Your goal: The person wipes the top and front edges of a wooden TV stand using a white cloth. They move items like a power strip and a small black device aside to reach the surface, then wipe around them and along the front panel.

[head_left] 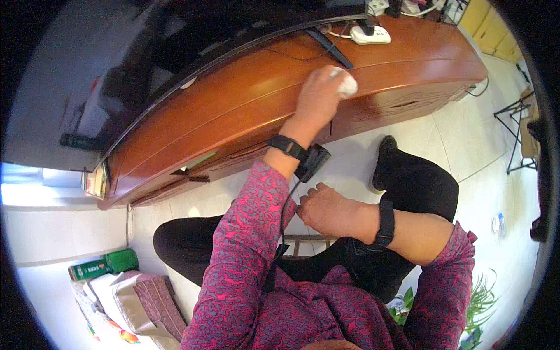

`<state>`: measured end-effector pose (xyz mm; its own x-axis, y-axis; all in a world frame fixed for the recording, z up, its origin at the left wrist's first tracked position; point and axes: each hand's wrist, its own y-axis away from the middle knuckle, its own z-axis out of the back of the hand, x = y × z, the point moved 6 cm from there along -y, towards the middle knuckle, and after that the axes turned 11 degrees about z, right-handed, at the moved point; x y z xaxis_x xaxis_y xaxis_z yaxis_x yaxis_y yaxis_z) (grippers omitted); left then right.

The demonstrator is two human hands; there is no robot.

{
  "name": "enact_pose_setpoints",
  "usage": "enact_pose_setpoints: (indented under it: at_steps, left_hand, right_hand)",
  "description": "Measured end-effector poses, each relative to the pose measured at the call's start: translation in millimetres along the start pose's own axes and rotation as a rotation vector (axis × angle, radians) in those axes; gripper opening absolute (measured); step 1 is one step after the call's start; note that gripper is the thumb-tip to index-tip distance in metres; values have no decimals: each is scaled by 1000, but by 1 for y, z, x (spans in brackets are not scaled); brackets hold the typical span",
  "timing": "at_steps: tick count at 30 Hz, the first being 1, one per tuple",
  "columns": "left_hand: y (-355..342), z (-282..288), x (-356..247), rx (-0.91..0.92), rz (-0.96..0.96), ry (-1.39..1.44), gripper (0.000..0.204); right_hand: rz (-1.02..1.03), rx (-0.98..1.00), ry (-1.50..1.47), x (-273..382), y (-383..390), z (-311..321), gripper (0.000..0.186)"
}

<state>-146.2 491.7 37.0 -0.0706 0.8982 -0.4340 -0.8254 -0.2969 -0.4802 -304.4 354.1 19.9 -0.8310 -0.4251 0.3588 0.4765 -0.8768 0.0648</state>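
Note:
My left hand [318, 96] is closed around a crumpled white wad [348, 86], which looks like cloth or tissue. It presses near the front edge of a glossy reddish-brown wooden cabinet [251, 81]. Below it, my right hand [328, 211] hangs in front of my lap, close to the left sleeve, its fingers curled in; their inner side is hidden. Black straps circle both wrists, and a small black box [313, 163] with a cable sits at the left one.
A large dark television screen [116, 76] stands on the cabinet, one black foot [329, 48] jutting forward. Behind lie a white power strip [370, 35] and cables. A green box [90, 269] and folded fabrics [131, 303] are at lower left, a folding frame [514, 131] at right.

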Motion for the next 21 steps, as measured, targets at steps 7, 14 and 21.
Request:
enact_pose_setpoints:
  at_steps: [7, 14, 21]
  left_hand:
    - [63, 26, -1, 60, -244, -193, 49]
    - [136, 105, 83, 90, -292, -415, 51]
    - [223, 222, 186, 190, -82, -666, 49]
  right_hand:
    - [9, -30, -12, 9, -2, 9, 11]
    - [21, 18, 4, 5, -1, 13, 17]
    - [0, -20, -18, 5, 2, 5, 13]
